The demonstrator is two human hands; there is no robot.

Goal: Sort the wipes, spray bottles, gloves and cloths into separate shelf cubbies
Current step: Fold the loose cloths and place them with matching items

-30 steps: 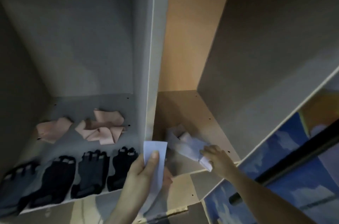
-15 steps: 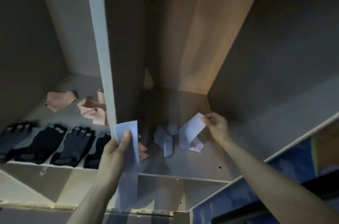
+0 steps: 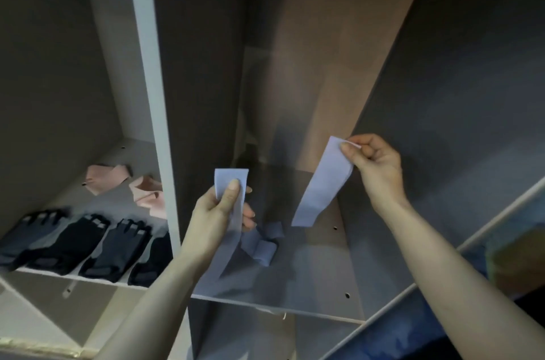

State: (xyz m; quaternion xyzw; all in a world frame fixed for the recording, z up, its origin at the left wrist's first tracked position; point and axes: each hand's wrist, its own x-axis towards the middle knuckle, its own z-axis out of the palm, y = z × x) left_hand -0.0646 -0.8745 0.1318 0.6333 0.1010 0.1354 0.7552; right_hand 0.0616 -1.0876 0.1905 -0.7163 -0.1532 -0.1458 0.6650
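Observation:
My left hand (image 3: 219, 216) grips a pale blue wipe (image 3: 227, 244) by its top; the strip hangs down in front of the middle cubby. My right hand (image 3: 373, 166) pinches the upper end of a second pale blue wipe (image 3: 320, 187), held up above the cubby floor (image 3: 312, 283). A third folded blue wipe (image 3: 262, 246) lies on that floor between my hands. In the left cubby, several dark gloves (image 3: 88, 244) lie in a row along the front, with pink cloths (image 3: 107, 178) behind them.
A white upright divider (image 3: 153, 112) separates the left cubby from the middle one. The middle cubby has a grey right wall (image 3: 442, 123) and a brownish back panel. A blue patterned surface (image 3: 413, 327) shows at the lower right, outside the shelf.
My right hand has lifted its wipe up off the cubby floor, so it hangs unfolded. My left hand has risen a little with its wipe. The view has shifted toward the middle cubby.

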